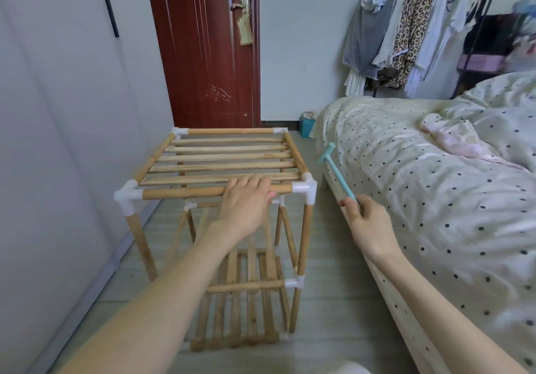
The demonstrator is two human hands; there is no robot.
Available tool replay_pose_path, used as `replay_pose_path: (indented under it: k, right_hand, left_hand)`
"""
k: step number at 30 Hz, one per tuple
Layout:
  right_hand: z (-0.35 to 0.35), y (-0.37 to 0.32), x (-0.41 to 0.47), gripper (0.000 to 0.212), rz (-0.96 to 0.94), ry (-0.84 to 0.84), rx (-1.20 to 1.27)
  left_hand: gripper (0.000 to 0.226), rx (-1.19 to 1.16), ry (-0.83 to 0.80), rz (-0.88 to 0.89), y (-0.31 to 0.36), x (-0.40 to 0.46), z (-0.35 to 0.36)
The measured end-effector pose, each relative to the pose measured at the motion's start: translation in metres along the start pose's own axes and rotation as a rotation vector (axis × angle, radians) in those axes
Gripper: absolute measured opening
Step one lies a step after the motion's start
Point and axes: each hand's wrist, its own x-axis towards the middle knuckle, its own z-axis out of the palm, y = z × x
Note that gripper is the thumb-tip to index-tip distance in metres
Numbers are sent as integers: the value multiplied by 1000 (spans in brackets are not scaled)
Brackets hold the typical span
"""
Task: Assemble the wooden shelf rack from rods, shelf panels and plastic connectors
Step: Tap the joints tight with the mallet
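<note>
The wooden shelf rack (pixel 226 156) stands upright on the floor, with a slatted top panel and a lower slatted shelf (pixel 249 275). White plastic connectors (pixel 304 189) join its rods at the corners. My left hand (pixel 246 202) rests palm down on the front top rod (pixel 179 193), fingers curled over it near the right corner. My right hand (pixel 367 223) holds the handle end of a small light-blue plastic hammer (pixel 336 170), raised to the right of the rack with its head pointing up and away.
A bed (pixel 435 188) with a dotted cover runs along the right, close to the rack. A white wardrobe wall (pixel 58 141) is on the left. Behind are a red door (pixel 208 48), a small blue bin (pixel 307 125) and hanging clothes (pixel 406 31).
</note>
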Motion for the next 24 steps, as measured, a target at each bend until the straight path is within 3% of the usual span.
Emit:
replay_pose_path:
  k: [4,6,10,11,14,15,19,20,21,23,24]
  right_hand:
    - [-29,-17,4,37,-148,56,-201]
    - [-40,-37,7,34,-241,114,-193]
    - [-48,-54,-5,27,-361,459,0]
    - [-40,-44,-14,25,-358,395,-70]
    - [-20,-9,-39,26,-173,-141,-492]
    - [-23,-11,-35,28,-161,-129,-453]
    - [-48,-56,-12,30,-271,391,-2]
    - [-47,-58,-16,28,-297,398,8]
    - [-39,-50,-20,29,-254,285,-92]
    - [-22,-27,-32,31,-112,-133,-432]
    - [-22,-21,-32,32,-87,-198,-466]
  left_hand:
    - [38,-73,9,14,-5,-3,6]
    - [37,-61,23,-3,-3,-4,6]
    - [36,-65,14,-24,0,-3,5]
    - [35,-71,10,-28,0,-3,4]
    - [34,-85,-14,-37,1,-2,-1]
    - [34,-84,-21,-32,1,-2,-2]
    - [31,-99,-51,-36,1,-2,-5]
    - [31,-96,-46,-34,2,-2,-5]
    - [31,-99,-40,-40,2,-2,-6]
    - [31,-108,-37,-57,3,-2,-5]
    - [30,-105,-33,-56,3,-1,-3]
